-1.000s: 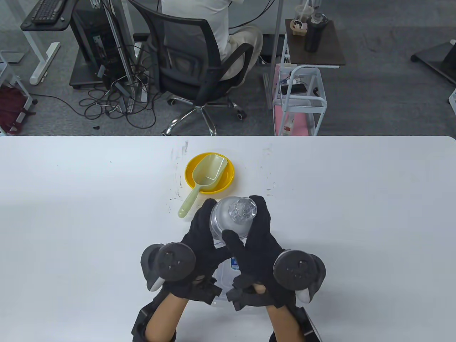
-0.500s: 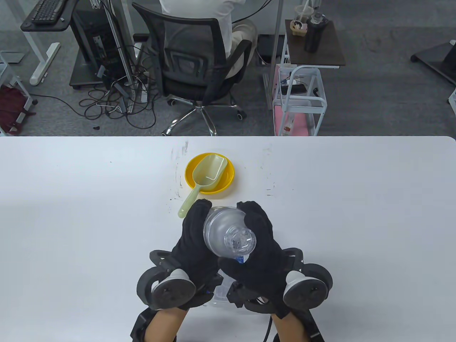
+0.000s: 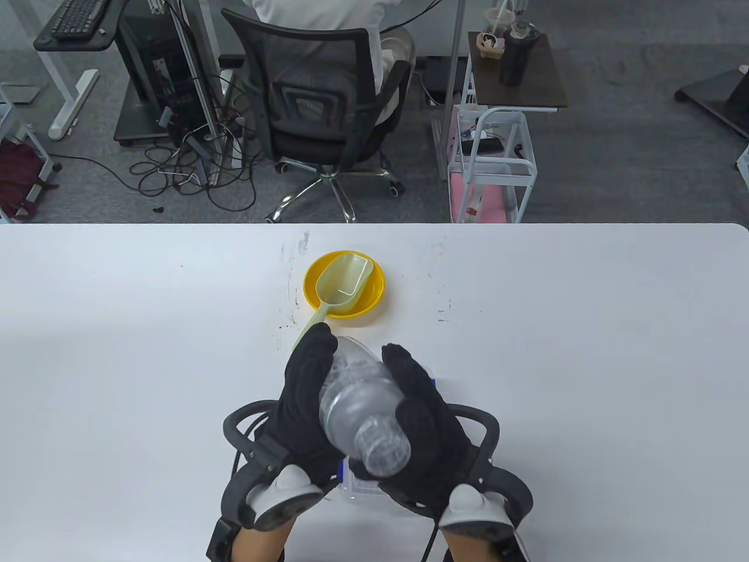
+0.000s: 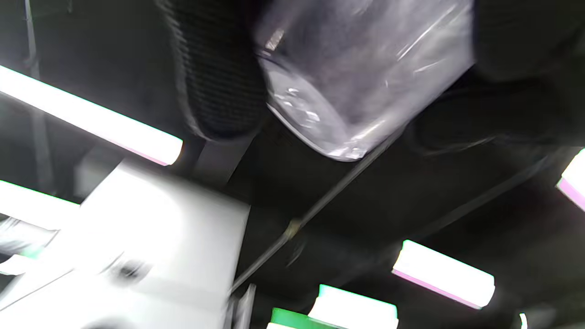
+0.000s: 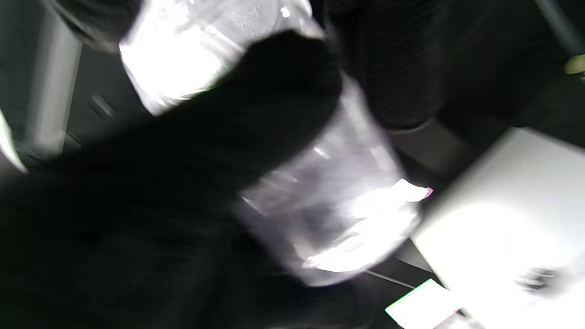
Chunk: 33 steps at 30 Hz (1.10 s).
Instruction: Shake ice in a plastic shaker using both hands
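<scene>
A clear plastic shaker (image 3: 360,410) is held in the air above the table's front middle, tilted with its capped top toward me. My left hand (image 3: 304,392) grips its left side and my right hand (image 3: 424,410) grips its right side. The shaker is motion-blurred. In the left wrist view the shaker (image 4: 356,77) shows at the top between dark gloved fingers (image 4: 219,73). In the right wrist view the shaker (image 5: 320,196) is wrapped by my gloved fingers (image 5: 237,128). Ice inside cannot be made out.
A yellow bowl (image 3: 374,293) with a pale green scoop (image 3: 336,287) in it sits on the white table (image 3: 585,351) just beyond the hands. A clear plastic box (image 3: 360,489) lies on the table under the hands. An office chair stands beyond the far edge.
Both hands have tipped the shaker over: its capped top swung from pointing away and up to pointing toward me and down. The wrists rolled, and the trackers moved toward the front edge.
</scene>
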### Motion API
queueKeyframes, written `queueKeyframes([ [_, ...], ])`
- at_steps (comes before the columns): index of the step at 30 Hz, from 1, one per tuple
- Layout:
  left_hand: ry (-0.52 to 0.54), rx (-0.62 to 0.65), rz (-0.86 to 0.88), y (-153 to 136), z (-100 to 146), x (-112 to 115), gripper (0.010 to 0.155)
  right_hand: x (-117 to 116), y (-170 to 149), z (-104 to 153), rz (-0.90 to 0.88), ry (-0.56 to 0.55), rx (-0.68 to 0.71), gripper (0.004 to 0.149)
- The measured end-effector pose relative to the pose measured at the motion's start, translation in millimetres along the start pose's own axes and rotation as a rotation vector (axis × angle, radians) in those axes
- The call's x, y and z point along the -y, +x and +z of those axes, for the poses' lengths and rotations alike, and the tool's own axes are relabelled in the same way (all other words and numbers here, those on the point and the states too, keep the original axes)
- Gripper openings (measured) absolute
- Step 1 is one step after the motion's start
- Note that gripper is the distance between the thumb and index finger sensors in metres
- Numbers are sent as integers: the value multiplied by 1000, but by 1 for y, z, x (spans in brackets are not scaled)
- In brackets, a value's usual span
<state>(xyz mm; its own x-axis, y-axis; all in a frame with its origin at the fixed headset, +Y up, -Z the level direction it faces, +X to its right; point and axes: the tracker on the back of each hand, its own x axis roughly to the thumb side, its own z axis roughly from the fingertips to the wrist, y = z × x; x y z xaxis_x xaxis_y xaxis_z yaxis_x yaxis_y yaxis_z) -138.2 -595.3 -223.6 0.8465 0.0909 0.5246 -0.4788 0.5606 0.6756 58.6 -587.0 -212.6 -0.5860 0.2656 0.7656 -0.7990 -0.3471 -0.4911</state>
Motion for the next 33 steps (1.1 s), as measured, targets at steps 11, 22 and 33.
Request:
queueKeyframes([
  [11, -299, -85, 469, -16, -2, 29, 104, -6, -35, 0, -499, 253, -401, 120],
  [22, -399, -85, 633, -14, -1, 39, 99, 18, -53, -3, -566, 265, -530, 119],
  [33, -479, -38, 452, -28, 19, 34, 91, 42, -87, -4, -488, 224, -595, 119],
])
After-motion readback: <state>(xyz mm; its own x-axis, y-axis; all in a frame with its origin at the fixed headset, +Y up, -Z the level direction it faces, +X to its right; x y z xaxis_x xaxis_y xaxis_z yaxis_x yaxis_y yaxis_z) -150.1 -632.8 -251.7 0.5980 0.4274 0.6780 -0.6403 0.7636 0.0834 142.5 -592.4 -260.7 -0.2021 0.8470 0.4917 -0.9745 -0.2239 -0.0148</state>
